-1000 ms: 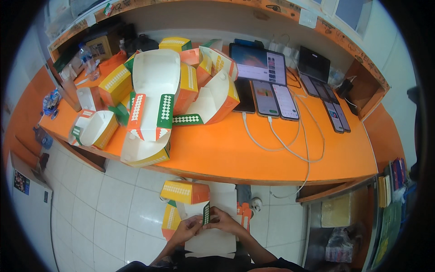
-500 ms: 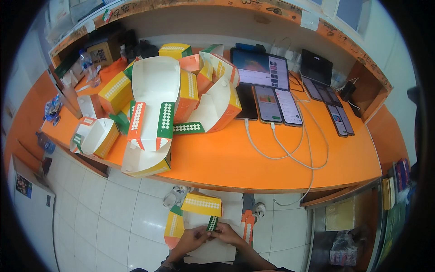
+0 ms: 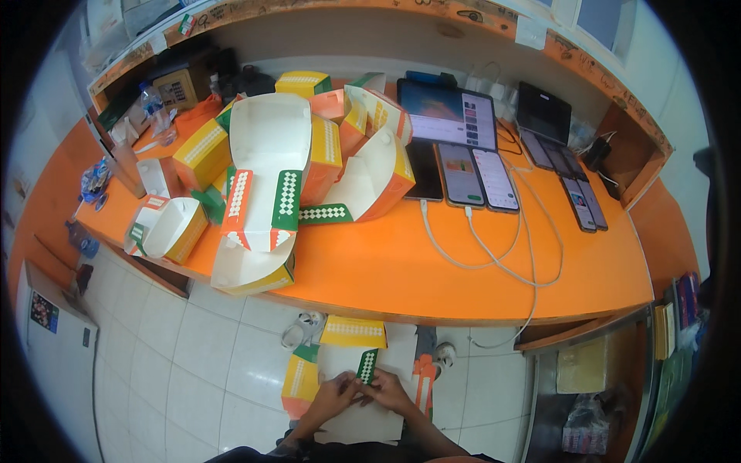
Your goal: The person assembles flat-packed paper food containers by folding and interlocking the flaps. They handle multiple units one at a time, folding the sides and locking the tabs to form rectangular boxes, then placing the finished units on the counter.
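Over my lap is a cardboard food carton, its white inside (image 3: 340,360) facing up, with a yellow panel (image 3: 353,332) at the far side. Both hands meet at the near end of its green flap with white diamonds (image 3: 367,366). My left hand (image 3: 336,395) is closed at the flap's left edge, fingers bent inward. From the right, my right hand (image 3: 387,392) pinches the same flap, thumb close to the left fingers. The fingertips partly hide each other. Another yellow and orange carton piece (image 3: 299,380) lies left of my hands, and an orange one (image 3: 424,382) to the right.
Folded cartons (image 3: 266,139) are piled on the left of the orange desk (image 3: 463,270). Phones (image 3: 494,180), a tablet (image 3: 448,114) and white charging cables (image 3: 532,262) lie to the right. An open shelf (image 3: 590,386) stands at lower right, over a tiled floor.
The green flap has tilted and risen slightly between my fingers, and both hands have shifted a little. The whole view has moved slightly; the desk items are unchanged.
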Motion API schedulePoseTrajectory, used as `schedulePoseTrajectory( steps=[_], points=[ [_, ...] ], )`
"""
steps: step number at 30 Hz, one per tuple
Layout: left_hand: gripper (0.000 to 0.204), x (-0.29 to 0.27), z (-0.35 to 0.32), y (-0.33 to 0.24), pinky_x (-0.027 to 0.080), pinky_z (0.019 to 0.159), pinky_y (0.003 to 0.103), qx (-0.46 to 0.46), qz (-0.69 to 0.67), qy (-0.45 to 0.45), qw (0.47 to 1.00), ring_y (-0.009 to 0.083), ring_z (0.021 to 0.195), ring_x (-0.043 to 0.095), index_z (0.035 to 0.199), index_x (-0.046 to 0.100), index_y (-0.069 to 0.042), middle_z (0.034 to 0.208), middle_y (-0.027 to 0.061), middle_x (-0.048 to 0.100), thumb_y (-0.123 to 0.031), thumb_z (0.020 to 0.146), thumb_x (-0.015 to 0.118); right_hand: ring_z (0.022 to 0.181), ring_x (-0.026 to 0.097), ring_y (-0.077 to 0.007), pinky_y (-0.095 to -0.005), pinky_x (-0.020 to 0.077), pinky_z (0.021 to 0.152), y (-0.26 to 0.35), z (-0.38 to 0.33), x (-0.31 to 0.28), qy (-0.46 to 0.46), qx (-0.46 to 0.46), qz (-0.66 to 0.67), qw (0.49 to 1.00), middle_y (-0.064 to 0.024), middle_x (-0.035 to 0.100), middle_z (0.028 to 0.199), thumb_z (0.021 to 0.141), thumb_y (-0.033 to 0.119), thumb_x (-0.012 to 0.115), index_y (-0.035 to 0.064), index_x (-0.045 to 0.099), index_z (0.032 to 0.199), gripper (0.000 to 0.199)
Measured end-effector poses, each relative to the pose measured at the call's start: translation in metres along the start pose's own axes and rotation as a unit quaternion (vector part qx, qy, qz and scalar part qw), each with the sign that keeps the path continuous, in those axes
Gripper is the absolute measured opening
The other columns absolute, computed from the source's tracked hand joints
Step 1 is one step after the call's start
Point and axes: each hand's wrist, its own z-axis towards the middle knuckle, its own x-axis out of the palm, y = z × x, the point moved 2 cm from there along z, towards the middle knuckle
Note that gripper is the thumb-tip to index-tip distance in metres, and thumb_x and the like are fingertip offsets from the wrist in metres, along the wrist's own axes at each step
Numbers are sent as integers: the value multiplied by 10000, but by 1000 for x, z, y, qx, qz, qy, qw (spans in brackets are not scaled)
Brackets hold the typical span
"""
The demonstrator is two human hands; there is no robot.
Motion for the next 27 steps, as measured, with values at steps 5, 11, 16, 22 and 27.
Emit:
schedulePoseTrajectory(
  steps=[5,11,16,22,27],
  points=[
    [229,-3,-2,1,468,554,259,12,52,-2,999,123,617,565,959,614,-9,728,73,578,-227,912,561,743,666,-192,-283,567,581,-1,-2,0,9,18,10,1000,-125,654,923,876,157,636,-7,515,1175,362],
    [187,-17,-4,-23,508,653,276,111,71,-65,989,168,742,601,1020,642,-33,881,104,583,-140,875,593,700,672,-215,-287,558,567,9,-5,0,-11,34,59,998,-119,644,905,864,136,646,-14,533,1097,299],
    [88,-34,-7,-41,484,636,285,149,-11,-244,958,188,726,576,916,646,-33,883,103,573,-65,851,596,578,633,-189,-273,515,486,13,-7,-8,-72,65,128,987,-87,616,816,856,97,635,-11,530,1026,227],
    [186,-27,0,-11,460,591,271,-16,-237,-141,961,146,718,550,984,423,-44,863,96,501,-127,905,569,483,577,-164,-255,456,421,14,-11,-11,-29,64,145,987,-55,567,734,846,99,633,16,526,984,193],
    [169,-7,-8,2,448,738,286,-19,-208,-101,973,146,832,542,916,428,-52,862,72,504,-129,902,578,483,565,-152,-247,446,414,14,-16,-10,-16,66,136,988,-37,547,747,841,91,628,21,528,991,194]
  ],
)
